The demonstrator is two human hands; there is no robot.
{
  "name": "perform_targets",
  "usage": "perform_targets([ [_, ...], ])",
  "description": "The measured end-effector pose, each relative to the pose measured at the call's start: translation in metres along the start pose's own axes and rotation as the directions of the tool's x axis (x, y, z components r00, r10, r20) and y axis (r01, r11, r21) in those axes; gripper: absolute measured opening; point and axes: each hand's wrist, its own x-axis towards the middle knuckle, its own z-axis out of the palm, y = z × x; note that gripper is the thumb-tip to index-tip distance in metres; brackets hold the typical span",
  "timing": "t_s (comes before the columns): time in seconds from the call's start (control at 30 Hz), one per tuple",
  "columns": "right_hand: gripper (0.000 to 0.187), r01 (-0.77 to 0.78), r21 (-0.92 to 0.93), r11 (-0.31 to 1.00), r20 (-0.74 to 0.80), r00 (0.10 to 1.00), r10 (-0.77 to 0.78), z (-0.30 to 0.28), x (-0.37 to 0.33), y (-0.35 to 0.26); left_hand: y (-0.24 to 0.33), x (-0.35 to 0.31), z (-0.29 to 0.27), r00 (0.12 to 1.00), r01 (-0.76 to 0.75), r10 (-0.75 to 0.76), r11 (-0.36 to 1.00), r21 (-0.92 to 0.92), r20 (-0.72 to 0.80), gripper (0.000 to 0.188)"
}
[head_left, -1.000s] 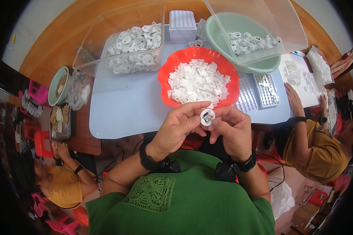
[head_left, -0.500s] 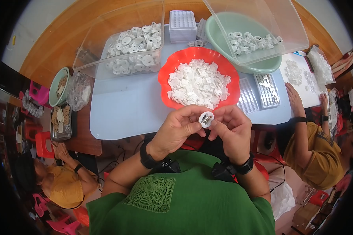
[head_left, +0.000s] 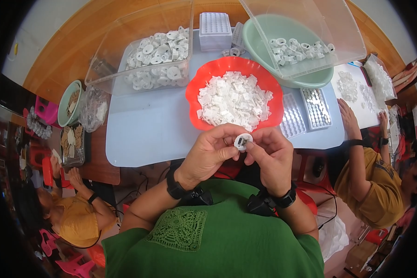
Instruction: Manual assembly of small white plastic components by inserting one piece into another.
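Note:
A small round white plastic housing sits between my hands, just in front of the scalloped red bowl. Inside its opening are dark and metallic bits too small to make out. My left hand is closed on the housing's left side, thumb and fingers pinching the rim. From the other side my right hand grips it too, with the thumb tip at the opening. Behind them, the red bowl is heaped with small white plastic pieces.
A clear bin of white round parts stands far left. Farther right, a clear lid-like bin leans over a green basin. A tray of silvery discs lies near the blue table's right end. Co-workers sit at both sides.
The housing has turned slightly in my fingers, and my right hand has shifted a little left. At far left, a co-worker's hand has come up near the dark tray.

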Motion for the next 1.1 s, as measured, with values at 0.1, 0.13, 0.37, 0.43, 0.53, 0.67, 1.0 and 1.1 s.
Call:
perform_targets([
  [0.1,0.012,-0.014,0.038,0.999,-0.002,1.000,0.014,-0.002,0.002,0.004,0.001,0.003,0.003,0.999,-0.004,0.006,0.999,0.035,-0.051,0.031],
  [0.13,0.012,-0.013,0.038,0.999,-0.002,1.000,0.013,-0.003,0.002,0.004,0.002,0.004,0.003,0.999,0.001,0.001,0.999,0.039,-0.054,0.030],
  [0.37,0.010,-0.023,0.082,0.996,0.008,1.000,0.023,-0.003,0.005,0.005,0.006,0.008,0.007,0.997,-0.048,0.060,0.978,0.204,-0.054,0.030],
  [0.43,0.009,-0.038,0.089,0.995,0.024,0.999,0.036,-0.003,0.007,0.007,0.003,0.008,0.011,0.991,-0.118,0.129,0.964,0.237,-0.033,0.033],
  [0.53,0.009,-0.041,0.116,0.992,0.049,0.998,0.035,-0.006,0.009,0.011,0.005,0.006,0.015,0.973,-0.202,0.229,0.903,0.380,-0.028,0.038],
  [0.67,0.008,-0.077,0.139,0.987,0.069,0.995,0.068,-0.005,0.011,0.010,0.007,0.004,0.019,0.963,-0.190,0.262,0.829,0.525,-0.066,0.050],
  [1.0,0.019,0.490,-0.432,0.757,0.121,0.863,-0.490,0.003,0.005,0.009,0.009,0.006,0.007,0.988,-0.038,0.075,0.966,0.255,-0.137,0.032],
  [1.1,0.022,0.466,-0.456,0.759,0.141,0.879,-0.455,0.004,0.004,0.001,0.006,0.005,0.003,0.989,-0.016,0.044,0.980,0.197,-0.139,0.030],
])
